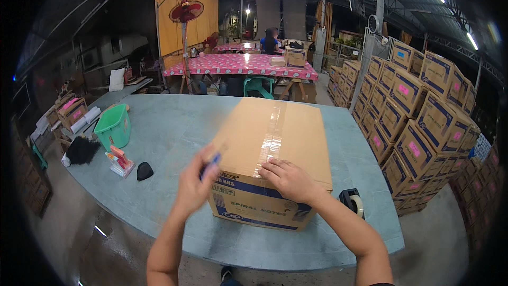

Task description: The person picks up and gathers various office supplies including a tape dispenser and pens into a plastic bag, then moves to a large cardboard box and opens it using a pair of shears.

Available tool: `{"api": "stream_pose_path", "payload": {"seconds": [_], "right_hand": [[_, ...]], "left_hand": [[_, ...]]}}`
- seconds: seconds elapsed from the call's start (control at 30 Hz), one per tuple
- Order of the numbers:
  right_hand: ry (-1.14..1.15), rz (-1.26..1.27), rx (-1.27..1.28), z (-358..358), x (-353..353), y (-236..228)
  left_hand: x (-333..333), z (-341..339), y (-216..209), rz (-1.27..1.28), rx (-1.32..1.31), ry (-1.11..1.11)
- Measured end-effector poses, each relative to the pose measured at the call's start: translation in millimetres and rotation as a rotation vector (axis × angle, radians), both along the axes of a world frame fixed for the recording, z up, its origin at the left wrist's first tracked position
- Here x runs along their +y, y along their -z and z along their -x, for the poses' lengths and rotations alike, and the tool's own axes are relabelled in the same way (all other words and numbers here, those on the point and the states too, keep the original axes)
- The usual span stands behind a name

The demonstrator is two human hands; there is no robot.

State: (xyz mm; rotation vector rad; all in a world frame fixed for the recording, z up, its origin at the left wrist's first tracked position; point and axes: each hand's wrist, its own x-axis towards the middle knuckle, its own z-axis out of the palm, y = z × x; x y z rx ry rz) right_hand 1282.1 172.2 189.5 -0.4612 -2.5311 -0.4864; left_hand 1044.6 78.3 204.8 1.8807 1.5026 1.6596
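A large brown cardboard carton [301, 132] with blue printed bands stands on the grey-green table in front of me. A strip of clear shiny tape [272, 137] runs down the middle of its top to the near edge. My right hand [288, 180] lies over that edge with its fingers extended, touching the end of the tape. Above the carton's near left corner, my left hand [197, 182] is closed around a slim blue tool [215, 160], blurred by motion, its exact kind unclear. A black tape dispenser [349, 199] with a roll sits right of the carton.
On the table's left are a green plastic bin [114, 127], a dark mouse-shaped object [144, 171], a small red-and-white stand [120, 162] and a black bundle [83, 150]. Stacked cartons [394, 116] line the right side. Behind is a pink-covered table [233, 65]; a person [269, 42] is farther back.
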Motion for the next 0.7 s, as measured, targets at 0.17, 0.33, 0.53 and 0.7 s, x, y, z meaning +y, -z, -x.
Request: {"api": "stream_pose_path", "payload": {"seconds": [0.17, 0.33, 0.53, 0.7], "right_hand": [[-0.002, 0.08, 0.002, 4, 5, 3], [-0.029, -0.134, 0.073, 4, 5, 4], [0.004, -0.089, 0.197, 7, 1, 6], [0.069, -0.093, 0.267, 8, 0, 1]], "left_hand": [[-31, -29, 39, 0.012, 0.501, -0.032], [-26, -39, 43, -0.13, 0.614, -0.144], [-21, -46, 47, -0.202, 0.676, -0.212], [-22, -60, 36, -0.146, 0.705, -0.271]]}}
